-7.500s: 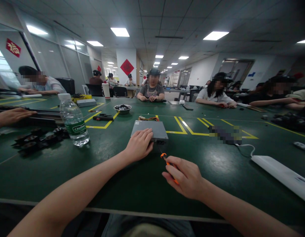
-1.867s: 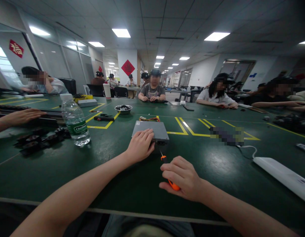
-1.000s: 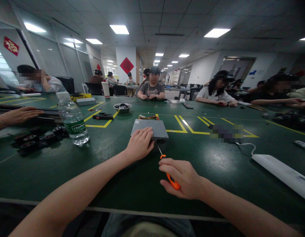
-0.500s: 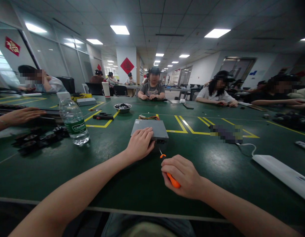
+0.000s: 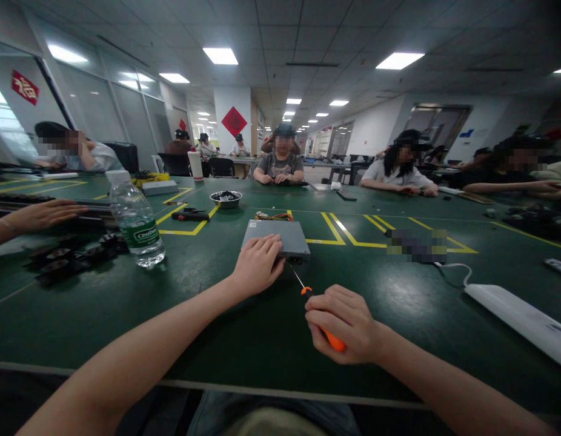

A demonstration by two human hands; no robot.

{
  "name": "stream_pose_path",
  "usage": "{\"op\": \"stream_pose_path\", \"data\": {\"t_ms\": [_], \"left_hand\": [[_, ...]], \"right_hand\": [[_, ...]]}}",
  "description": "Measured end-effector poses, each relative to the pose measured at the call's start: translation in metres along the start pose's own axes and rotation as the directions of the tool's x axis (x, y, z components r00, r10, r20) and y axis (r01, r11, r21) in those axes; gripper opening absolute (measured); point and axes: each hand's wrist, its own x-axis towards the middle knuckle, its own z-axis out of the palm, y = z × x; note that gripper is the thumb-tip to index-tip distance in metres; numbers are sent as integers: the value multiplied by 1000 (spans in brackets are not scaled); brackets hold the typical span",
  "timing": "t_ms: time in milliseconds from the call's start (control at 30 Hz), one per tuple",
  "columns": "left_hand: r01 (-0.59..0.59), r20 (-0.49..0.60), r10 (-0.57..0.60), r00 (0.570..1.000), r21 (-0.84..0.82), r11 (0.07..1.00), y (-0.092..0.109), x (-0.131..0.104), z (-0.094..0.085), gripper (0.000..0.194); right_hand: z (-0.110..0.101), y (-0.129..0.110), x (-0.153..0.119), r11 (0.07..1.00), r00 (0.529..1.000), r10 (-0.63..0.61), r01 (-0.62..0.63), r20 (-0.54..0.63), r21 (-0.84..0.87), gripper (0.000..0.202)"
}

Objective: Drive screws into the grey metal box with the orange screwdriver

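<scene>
right hand [image 5: 346, 324] fist-gripping the orange screwdriver [image 5: 323, 321] has pulled back slightly; left hand [image 5: 257, 266] still flat, fingers spread, on the grey box [image 5: 287, 237].

Box [image 5: 275, 237] sits mid-table [image 5: 217, 315], straight ahead. Left hand [image 5: 257, 266] lies on its near left corner. Right hand [image 5: 346, 324] is nearer and to the right, around a screwdriver [image 5: 323, 318] whose tip points at the box's near edge. Wires [image 5: 274, 216] lie just behind the box; a bowl [image 5: 225, 199] sits farther back and left, with a tool [image 5: 190, 215] left of it. Bottle [image 5: 136, 219] stands well left of the box, parts [image 5: 66, 257] beside it. Far right, a strip [image 5: 519, 324] lies near the table edge. Another person's hand [image 5: 44, 213] rests at far left.
</scene>
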Motion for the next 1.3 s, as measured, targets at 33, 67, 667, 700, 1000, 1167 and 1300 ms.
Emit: {"op": "stream_pose_path", "data": {"t_ms": [33, 67, 667, 700, 1000, 1167, 1300], "left_hand": [[0, 2, 0, 1000, 1, 1000, 0, 0, 0, 28], [0, 4, 0, 1000, 3, 1000, 0, 0, 1, 28], [-28, 18, 28, 999, 13, 1000, -3, -2, 3, 34], [-28, 21, 28, 999, 15, 999, -3, -2, 3, 34], [-35, 19, 35, 999, 5, 999, -2, -1, 0, 34], [-33, 25, 33, 999, 11, 999, -3, -1, 1, 35], [-31, 20, 31, 999, 9, 999, -3, -2, 0, 34]], "right_hand": [[-1, 1, -1, 1000, 1000, -9, 9, -9, 0, 11], [-3, 1, -2, 1000, 1000, -16, 16, -19, 0, 12], [-10, 12, -8, 997, 997, -3, -3, -82, -81, 12], [-10, 12, -7, 997, 996, -5, -1, -84, -81, 12], [-10, 12, -6, 997, 999, 13, -16, -39, -76, 8], [-8, 12, -8, 996, 998, 29, -33, -54, -78, 18], [-8, 9, -9, 989, 986, 83, -100, -143, -112, 15]]}}
